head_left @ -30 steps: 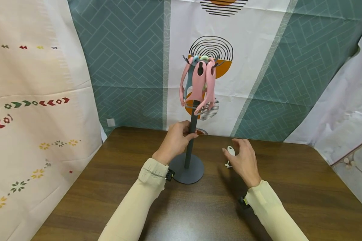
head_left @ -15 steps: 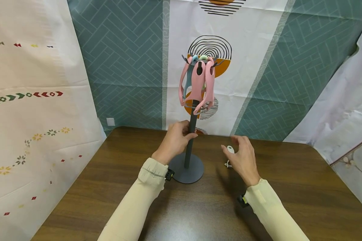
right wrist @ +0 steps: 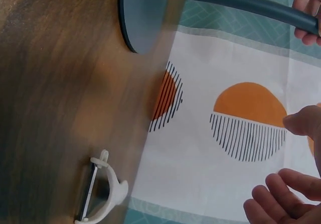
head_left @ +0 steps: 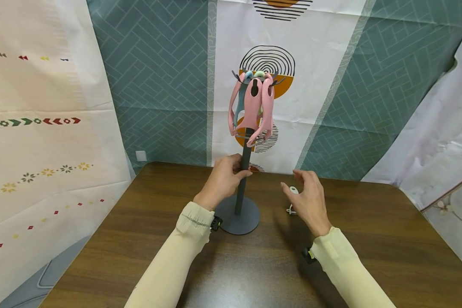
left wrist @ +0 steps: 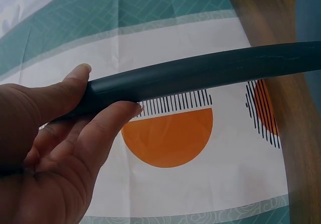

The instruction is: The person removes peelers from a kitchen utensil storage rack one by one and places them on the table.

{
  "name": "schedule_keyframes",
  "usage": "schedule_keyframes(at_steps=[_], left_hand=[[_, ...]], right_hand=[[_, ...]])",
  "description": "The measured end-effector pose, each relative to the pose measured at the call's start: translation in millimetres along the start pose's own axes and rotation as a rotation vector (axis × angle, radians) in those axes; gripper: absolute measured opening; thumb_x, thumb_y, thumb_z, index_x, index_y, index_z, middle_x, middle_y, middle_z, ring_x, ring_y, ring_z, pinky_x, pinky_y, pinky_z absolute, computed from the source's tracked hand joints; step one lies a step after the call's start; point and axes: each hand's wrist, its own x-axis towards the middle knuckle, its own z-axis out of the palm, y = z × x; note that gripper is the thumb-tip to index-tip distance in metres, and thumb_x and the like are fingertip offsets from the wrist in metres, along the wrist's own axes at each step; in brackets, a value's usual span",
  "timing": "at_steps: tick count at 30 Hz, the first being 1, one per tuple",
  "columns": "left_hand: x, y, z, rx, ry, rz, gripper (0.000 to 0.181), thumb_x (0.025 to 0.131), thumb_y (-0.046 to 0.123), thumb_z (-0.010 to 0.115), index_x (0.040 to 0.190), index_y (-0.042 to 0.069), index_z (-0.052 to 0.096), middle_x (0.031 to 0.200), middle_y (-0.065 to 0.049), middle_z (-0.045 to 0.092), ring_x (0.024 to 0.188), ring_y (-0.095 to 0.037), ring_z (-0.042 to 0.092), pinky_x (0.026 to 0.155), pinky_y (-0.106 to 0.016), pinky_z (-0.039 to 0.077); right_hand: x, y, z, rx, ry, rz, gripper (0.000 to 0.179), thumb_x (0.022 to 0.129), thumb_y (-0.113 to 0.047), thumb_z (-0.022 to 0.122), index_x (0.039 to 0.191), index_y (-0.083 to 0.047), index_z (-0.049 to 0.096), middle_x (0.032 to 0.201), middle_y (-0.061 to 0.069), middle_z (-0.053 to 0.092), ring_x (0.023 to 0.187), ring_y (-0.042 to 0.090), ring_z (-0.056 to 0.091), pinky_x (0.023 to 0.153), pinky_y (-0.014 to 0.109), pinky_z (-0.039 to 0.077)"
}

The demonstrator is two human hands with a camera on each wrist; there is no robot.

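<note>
The left hand (head_left: 223,179) grips the pole (head_left: 240,197), seemingly to steady it, while the right hand (head_left: 309,205) hovers, fingers (right wrist: 301,183) apart, above the white peeler (right wrist: 118,190) on the bench (head_left: 150,205), where grasping would call for lowering them.

Table (head_left: 392,239): wood-grained, smooth and semi-glossy, with a blurred pale reflection towards the near edge. Stand (head_left: 246,156): smooth; satin sheen and faint pale scuffs along the post (left wrist: 200,73), matt finish on the disc base (head_left: 246,224); metal or plastic not distinguishable. Pink peelers (head_left: 253,107): smooth moulded plastic, softly glossy. White peeler (right wrist: 118,191): smooth plastic, low sheen, fitted with a thin blade (right wrist: 89,191) of metallic look. Backdrop (head_left: 161,64): thin printed cloth, matt, creased. Cream hanging (head_left: 61,149): matt cloth, shallowly wrinkled. White drape (head_left: 442,124): smooth fabric, slight sheen, loose folds. Sleeves (head_left: 175,261): soft pale cloth, matt, puckered at the cuffs. Wrist-worn device (head_left: 216,223): dark casing, apparently hard plastic.
</note>
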Motion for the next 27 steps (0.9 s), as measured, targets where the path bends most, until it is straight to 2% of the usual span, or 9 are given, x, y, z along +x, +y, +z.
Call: schedule_keyframes(at_steps=[7,17,27], left_hand=[[-0.8,0.5,-0.6,0.002,0.001,0.005,0.013,0.094,0.012,0.074,0.102,0.003,0.071,0.094,-0.010,0.077,0.089,-0.020,0.074,0.080,-0.034,0.058],[-1.9,0.4,-1.1,-0.011,-0.001,0.001,0.009,0.094,0.011,0.073,0.101,0.005,0.070,0.096,-0.014,0.077,0.091,-0.022,0.075,0.080,-0.036,0.059],[-2.5,1.2,-1.5,0.005,0.010,0.005,0.010,0.093,0.011,0.075,0.100,0.005,0.071,0.092,-0.009,0.077,0.089,-0.021,0.076,0.080,-0.035,0.059]], right_hand=[[1.2,-5,-2,0.022,0.023,-0.007,0.050,0.088,-0.022,0.079,0.130,0.002,0.062,0.119,0.019,0.063,0.114,0.038,0.060,0.100,0.052,0.047],[0.4,-15,-2,0.047,0.060,-0.012,0.050,0.087,-0.021,0.080,0.129,0.001,0.063,0.116,0.017,0.063,0.112,0.036,0.060,0.098,0.048,0.046],[0.2,-22,-2,0.067,0.111,-0.051,0.049,0.086,-0.021,0.081,0.128,0.000,0.064,0.116,0.017,0.064,0.110,0.034,0.062,0.098,0.047,0.047]])
